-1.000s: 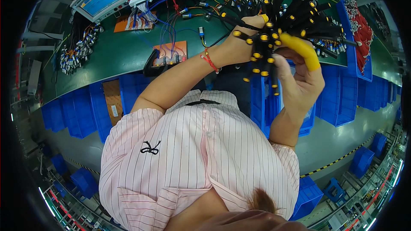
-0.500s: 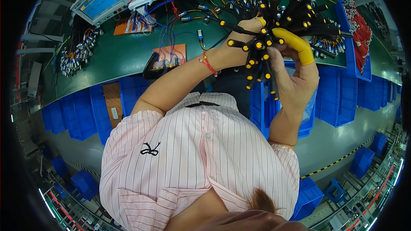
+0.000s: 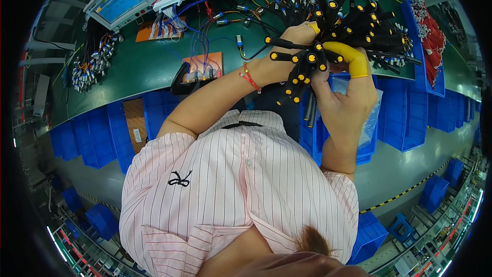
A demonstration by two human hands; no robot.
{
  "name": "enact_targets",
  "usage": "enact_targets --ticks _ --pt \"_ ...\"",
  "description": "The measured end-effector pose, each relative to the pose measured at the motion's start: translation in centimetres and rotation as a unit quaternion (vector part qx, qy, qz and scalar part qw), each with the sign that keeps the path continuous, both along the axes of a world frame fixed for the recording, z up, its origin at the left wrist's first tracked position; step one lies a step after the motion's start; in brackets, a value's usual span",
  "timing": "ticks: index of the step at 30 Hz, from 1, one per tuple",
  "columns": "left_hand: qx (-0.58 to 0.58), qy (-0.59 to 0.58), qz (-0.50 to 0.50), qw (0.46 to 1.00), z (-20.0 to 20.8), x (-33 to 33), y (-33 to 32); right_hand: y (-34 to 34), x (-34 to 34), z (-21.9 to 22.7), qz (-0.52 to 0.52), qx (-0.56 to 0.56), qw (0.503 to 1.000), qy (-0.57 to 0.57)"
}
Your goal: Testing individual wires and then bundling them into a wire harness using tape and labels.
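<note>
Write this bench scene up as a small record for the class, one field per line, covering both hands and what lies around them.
Left hand: closed around a bundle of black cables with yellow ends
Right hand: thumb and index finger at the cable ends; exact grip unclear
Right index finger: yellow cover
Left wrist: red bracelet
Bench: green top
Back left: instrument with a lit screen
Right side: blue bin holding red items

- left arm (image 3: 218,95) stretched forward and rightward, left hand (image 3: 299,35) curled, partly hidden
- right arm (image 3: 340,153) bent, right hand (image 3: 351,103) raised, thumb (image 3: 323,91) and forefinger (image 3: 354,61) curved together
</note>
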State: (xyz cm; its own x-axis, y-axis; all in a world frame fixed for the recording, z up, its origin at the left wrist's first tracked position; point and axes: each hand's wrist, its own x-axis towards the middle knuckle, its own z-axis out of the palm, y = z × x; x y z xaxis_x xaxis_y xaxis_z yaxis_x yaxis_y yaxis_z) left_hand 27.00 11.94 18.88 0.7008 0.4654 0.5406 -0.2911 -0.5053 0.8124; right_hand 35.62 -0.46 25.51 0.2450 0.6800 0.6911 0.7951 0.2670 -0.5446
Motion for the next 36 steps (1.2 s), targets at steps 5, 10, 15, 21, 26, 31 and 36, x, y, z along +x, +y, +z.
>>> enact_targets --ticks 5,10,15,21,26,31,36 --pt "-0.009 -0.019 0.015 1.000 0.3 -0.2 -0.5 0.3 0.0 -0.3 0.007 0.029 0.998 0.056" --pt "0.057 -0.009 0.049 0.997 0.5 -0.1 -0.5 0.6 0.4 -0.8 0.005 0.066 0.988 0.141" --pt "0.052 0.072 0.080 0.993 -0.5 0.5 0.1 0.8 0.2 -0.8 -0.034 0.046 0.993 0.100" --pt "0.093 0.002 0.060 0.994 0.4 0.0 -0.3 1.1 0.8 0.6 -0.012 0.019 0.998 0.063" --pt "-0.032 -0.119 -0.013 0.992 1.9 1.1 -0.6 1.7 1.9 2.4 -0.015 0.120 0.968 0.220" --pt "0.024 0.035 0.082 0.996 3.8 -0.3 1.3 3.3 2.1 2.8 0.090 0.178 0.947 0.252" --pt "-0.131 -0.028 0.107 0.985 8.0 2.1 4.0 5.1 3.2 -2.5 0.008 0.130 0.986 0.102"
